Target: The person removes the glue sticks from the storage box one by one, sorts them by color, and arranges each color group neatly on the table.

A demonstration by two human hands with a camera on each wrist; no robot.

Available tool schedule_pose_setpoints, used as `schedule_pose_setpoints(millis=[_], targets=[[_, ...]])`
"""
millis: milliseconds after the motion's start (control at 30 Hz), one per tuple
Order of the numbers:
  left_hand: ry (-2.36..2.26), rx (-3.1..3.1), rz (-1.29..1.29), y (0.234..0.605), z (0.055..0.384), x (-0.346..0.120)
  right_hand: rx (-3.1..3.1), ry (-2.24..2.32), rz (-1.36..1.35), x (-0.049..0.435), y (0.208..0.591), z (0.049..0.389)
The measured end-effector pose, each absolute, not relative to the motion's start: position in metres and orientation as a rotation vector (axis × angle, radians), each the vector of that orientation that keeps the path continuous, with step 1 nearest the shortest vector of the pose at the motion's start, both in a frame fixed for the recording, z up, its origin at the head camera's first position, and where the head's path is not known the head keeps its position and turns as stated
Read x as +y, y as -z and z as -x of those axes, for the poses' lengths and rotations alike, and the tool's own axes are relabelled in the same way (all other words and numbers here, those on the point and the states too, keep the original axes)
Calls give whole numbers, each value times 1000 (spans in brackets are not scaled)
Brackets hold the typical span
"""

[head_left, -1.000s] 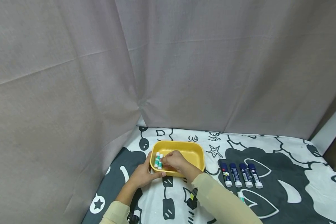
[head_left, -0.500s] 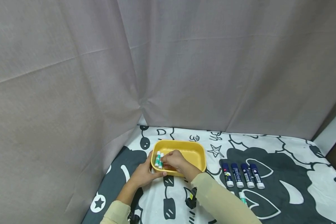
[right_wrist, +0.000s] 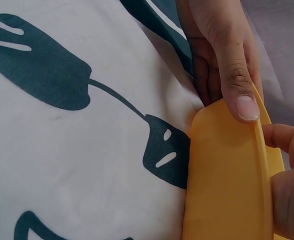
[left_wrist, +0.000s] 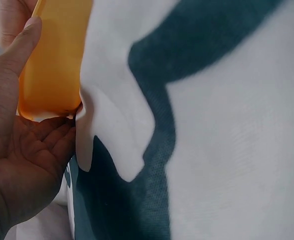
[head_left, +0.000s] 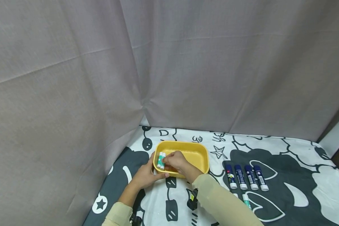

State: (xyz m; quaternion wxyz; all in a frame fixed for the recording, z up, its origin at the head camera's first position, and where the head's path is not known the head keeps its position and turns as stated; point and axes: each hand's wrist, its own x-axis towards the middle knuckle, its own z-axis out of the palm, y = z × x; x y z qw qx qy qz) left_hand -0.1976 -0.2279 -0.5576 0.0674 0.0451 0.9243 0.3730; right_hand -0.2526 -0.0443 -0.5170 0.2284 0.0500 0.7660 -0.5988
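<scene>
A yellow tray (head_left: 196, 146) stands on the patterned cloth in the head view. My left hand (head_left: 142, 176) grips its left end, with the thumb on the near rim and the fingers along the side. Inside the tray's left end, a white-and-green glue stick (head_left: 159, 160) lies close beside a second glue stick (head_left: 164, 154). My right hand (head_left: 178, 161) reaches over the near rim and pinches that second stick, partly covering it. In the right wrist view, the left thumb (right_wrist: 244, 102) presses the tray wall (right_wrist: 227, 175); both sticks are hidden there.
Right of the tray, several dark-blue glue sticks (head_left: 241, 177) with white ends lie in a row. Nearer me lies another white-and-green glue stick (head_left: 246, 200), with a white tip beside it, partly behind the right sleeve (head_left: 223, 201). A grey curtain (head_left: 186, 78) hangs behind.
The right hand has shifted the second glue stick slightly away from me inside the tray, so it now lies more level with the first. The left hand keeps its hold on the tray.
</scene>
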Motion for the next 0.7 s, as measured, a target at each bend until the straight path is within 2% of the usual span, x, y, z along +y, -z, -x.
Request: schedule_pose_setpoints(millis=[700], targets=[[-1118, 2797, -151, 559, 198, -229, 2123, 1615, -179, -51, 526, 262]])
